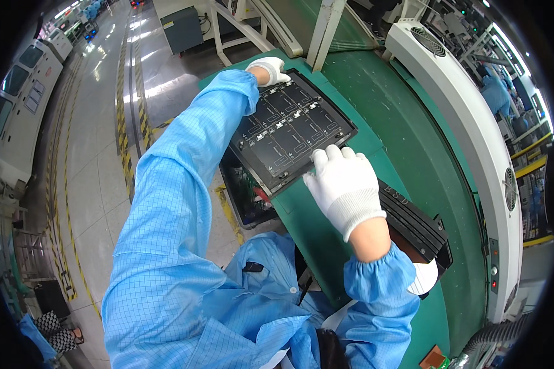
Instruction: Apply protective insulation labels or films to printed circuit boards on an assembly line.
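Where the far left of a workshop floor (92, 178) is bordered by a white machine (28, 104), a small red mark is carried on the machine's side, too small to be read. Yellow-and-black striped tape (124, 123) is laid along the walkway. At center, beyond a blue checked sleeve (178, 154), the white-gloved left hand (269, 69) is placed at the far corner of a black panel (289, 132), its fingers curled; whether they are closed on the edge cannot be told. The panel is set flat on a green worktop (314, 227), its left side extended over a black bin (246, 200). White symbols and outlines are printed across its face, too fine to be made out. The gloved right hand (346, 184) is held at the near-right edge, fingers bent and close together; their grip is hidden. Just right of it, white lettering (397, 195) is borne by a stack of black bars (412, 224). Farther right, a long white housing (474, 117) is fitted with round fans (428, 42) and a lit red lamp (494, 284).
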Available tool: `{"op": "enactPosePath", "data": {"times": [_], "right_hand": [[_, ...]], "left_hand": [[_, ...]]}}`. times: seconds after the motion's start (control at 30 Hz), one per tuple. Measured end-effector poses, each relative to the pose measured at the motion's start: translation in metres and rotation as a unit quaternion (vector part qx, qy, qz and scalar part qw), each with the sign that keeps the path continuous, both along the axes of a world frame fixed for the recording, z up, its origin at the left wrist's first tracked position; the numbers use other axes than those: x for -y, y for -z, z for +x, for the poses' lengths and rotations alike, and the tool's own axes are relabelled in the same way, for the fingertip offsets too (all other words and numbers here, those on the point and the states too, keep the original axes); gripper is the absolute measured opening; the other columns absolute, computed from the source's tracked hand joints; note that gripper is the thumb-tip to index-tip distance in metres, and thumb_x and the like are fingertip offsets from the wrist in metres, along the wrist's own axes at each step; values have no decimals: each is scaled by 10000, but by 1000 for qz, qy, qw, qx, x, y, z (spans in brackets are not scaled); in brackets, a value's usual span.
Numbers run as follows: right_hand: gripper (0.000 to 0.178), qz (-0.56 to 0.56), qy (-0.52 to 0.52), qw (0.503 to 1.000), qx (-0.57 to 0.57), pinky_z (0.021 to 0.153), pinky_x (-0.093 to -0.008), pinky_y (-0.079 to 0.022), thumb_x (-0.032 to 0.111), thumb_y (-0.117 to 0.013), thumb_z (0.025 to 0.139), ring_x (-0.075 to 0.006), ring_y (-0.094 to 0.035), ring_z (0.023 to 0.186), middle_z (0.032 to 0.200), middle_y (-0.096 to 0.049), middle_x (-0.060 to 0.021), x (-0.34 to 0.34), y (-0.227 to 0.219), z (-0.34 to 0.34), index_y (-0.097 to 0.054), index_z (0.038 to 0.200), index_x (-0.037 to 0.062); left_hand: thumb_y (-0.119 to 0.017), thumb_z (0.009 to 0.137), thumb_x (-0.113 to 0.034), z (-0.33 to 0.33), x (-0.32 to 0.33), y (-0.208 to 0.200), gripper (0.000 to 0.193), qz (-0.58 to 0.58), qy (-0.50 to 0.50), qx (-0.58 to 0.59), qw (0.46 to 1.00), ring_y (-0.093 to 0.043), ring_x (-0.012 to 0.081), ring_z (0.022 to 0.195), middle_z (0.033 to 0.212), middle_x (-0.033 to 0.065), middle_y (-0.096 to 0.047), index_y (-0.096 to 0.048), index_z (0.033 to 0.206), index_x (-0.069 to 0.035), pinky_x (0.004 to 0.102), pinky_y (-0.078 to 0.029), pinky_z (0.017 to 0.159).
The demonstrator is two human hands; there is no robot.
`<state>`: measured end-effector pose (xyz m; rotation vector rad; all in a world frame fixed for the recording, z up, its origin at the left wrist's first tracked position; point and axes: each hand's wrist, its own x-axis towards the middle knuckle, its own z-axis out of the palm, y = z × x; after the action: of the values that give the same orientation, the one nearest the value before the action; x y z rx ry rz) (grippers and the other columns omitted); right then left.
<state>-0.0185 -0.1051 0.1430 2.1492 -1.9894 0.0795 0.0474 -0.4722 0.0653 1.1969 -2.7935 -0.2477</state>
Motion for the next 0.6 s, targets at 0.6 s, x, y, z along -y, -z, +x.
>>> {"op": "enactPosePath", "data": {"times": [0.6], "right_hand": [[371,52,-43,997,30,857,-370,-489,288,-740,786,-247,-614,927,925,-610,-75,-80,-46,14,-626,1050,53]], "left_hand": [[-671,842,-462,-28,-27,-16,552,-76,146,20,986,-618,335,1138,1227,168,-655,-668,1233,-74,413,-485,978]]}}
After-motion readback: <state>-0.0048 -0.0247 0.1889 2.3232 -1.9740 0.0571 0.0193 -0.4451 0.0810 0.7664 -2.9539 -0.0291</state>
